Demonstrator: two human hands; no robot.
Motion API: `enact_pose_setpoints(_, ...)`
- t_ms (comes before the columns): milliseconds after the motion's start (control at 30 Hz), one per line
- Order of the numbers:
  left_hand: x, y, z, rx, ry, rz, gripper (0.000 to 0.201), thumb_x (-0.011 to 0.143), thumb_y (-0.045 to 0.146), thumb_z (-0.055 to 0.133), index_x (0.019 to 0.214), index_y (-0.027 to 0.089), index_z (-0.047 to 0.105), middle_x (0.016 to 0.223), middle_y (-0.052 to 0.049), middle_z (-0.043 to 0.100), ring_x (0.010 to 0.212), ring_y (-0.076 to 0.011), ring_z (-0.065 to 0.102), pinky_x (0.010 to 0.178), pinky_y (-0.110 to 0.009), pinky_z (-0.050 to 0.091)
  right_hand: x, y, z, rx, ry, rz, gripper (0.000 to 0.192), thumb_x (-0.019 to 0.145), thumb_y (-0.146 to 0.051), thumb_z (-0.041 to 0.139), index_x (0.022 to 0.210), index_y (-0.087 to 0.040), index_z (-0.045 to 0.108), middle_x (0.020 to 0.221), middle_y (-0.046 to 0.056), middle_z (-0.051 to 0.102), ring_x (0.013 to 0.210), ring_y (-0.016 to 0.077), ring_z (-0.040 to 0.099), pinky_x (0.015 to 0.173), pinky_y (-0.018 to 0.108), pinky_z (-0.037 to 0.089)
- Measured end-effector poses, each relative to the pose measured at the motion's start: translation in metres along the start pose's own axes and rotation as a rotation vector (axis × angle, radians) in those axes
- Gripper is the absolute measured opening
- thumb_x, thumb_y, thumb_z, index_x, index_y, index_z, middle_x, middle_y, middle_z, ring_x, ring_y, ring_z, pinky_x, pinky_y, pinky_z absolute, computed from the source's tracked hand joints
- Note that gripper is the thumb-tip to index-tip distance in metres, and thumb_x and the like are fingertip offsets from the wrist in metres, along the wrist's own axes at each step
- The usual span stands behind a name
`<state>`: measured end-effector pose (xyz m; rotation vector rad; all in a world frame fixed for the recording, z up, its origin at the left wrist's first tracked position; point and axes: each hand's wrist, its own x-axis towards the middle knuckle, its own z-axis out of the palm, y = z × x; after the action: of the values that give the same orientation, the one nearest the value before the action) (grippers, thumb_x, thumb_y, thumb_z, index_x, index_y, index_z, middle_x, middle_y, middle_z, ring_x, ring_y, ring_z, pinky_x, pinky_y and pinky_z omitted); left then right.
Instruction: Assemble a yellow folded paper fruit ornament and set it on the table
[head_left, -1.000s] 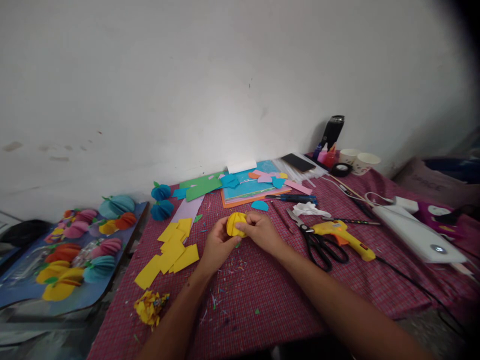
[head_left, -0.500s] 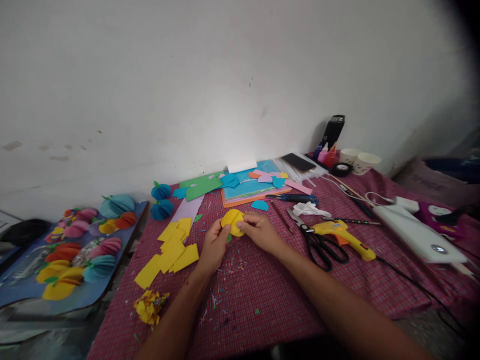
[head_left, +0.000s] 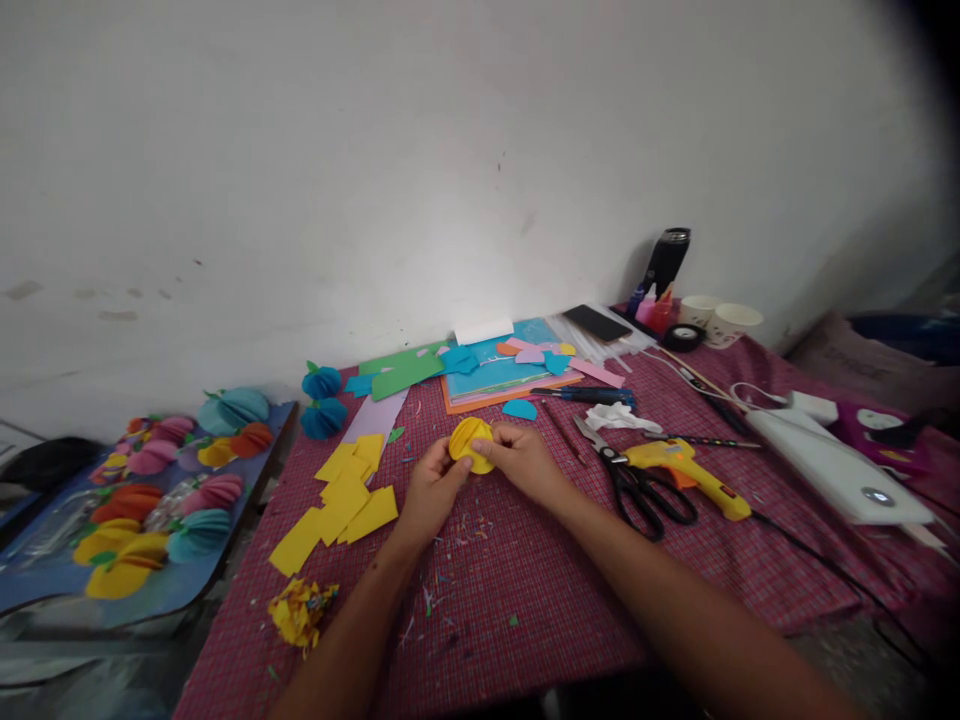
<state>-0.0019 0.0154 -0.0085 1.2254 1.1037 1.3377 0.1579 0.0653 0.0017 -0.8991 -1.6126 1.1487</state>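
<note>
A table draped in a red checked cloth (head_left: pixel 570 600) is seen from above, set against a plain white wall. To its left, a blue board (head_left: pixel 45 590) carries finished paper ornaments, ribbed balls in orange, pink, teal and yellow, apparently laid aside there to keep them clear of the work area. A stack of coloured paper sheets (head_left: pixel 495 380) lies at the far edge by the wall. Loose yellow paper pieces (head_left: pixel 341 500) are spread just left of the hands, within easy reach. A yellow hot glue gun (head_left: pixel 686 475) and black-handled scissors (head_left: pixel 637 485) rest right of the hands, well apart from the paper. A crumpled yellow scrap (head_left: pixel 300 612) sits near the front left corner.

At the centre of the cloth, a small yellow paper ball (head_left: pixel 471 445) is held just above the surface. It is pinched from both sides: the left hand (head_left: pixel 431 490) closes on its lower left edge, the right hand (head_left: pixel 521 462) on its right edge, seemingly to keep the folded leaves pressed together. The ball is roundish, so no clear long axis can be told; its folded ribs face up towards the camera.
</note>
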Motion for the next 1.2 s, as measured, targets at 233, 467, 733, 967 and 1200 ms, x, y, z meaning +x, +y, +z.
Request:
enact_pose_setpoints(233,-0.0005,0.0051,0.003,-0.16,0.063,-0.108,0.042,0.085,0.043,0.066,0.118,0.017,0.063,0.114,-0.008,0.069,0.092,-0.0185,0.066,0.071,-0.026,0.054,0.0,0.0016,0.0009,-0.037,-0.059,-0.059,0.039,0.089,-0.044,0.056,0.06,-0.017,0.053,0.063,-0.002,0.049,0.059,0.0117,0.044,0.055,0.024,0.033)
enact_pose_setpoints(467,0.0002,-0.0004,0.0003,-0.098,-0.004,-0.037,0.05,0.075,0.031,0.078,0.12,0.019,0.06,0.114,-0.008,0.068,0.098,-0.0199,0.065,0.08,-0.029,0.054,0.0021,0.0058,0.0018,-0.192,-0.021,-0.128,0.033,0.086,-0.029,0.053,0.056,-0.018,0.049,0.061,-0.002,0.048,0.058,0.0117,0.045,0.057,0.024,0.033)
enact_pose_setpoints(733,0.0011,-0.0014,-0.0001,0.01,0.006,0.056,0.038,0.082,0.027,0.072,0.118,0.02,0.062,0.115,-0.005,0.068,0.103,-0.0171,0.063,0.092,-0.028,0.048,-0.0005,0.0049,0.0039,-0.291,-0.051,-0.173,0.029,0.082,-0.019,0.053,0.053,-0.018,0.047,0.064,-0.001,0.052,0.061,0.0115,0.048,0.06,0.024,0.035)
enact_pose_setpoints(967,0.0009,-0.0008,0.0,0.092,0.077,0.048,0.029,0.086,0.033,0.066,0.11,0.017,0.065,0.103,-0.005,0.069,0.091,-0.0163,0.062,0.084,-0.027,0.048,-0.0034,0.0022,0.0052,-0.373,-0.035,-0.189,0.03,0.082,-0.022,0.056,0.054,-0.019,0.045,0.063,-0.002,0.05,0.063,0.0125,0.047,0.06,0.025,0.033)
enact_pose_setpoints(1200,0.0014,-0.0038,-0.0037,0.111,0.116,0.071,0.033,0.081,0.03,0.071,0.112,0.019,0.066,0.105,-0.004,0.07,0.094,-0.0178,0.063,0.087,-0.029,0.048,-0.0009,-0.0003,0.0015,-0.115,0.073,0.003,0.015,0.078,-0.031,0.063,0.084,-0.02,0.054,0.077,-0.001,0.058,0.067,0.0136,0.052,0.059,0.024,0.04)
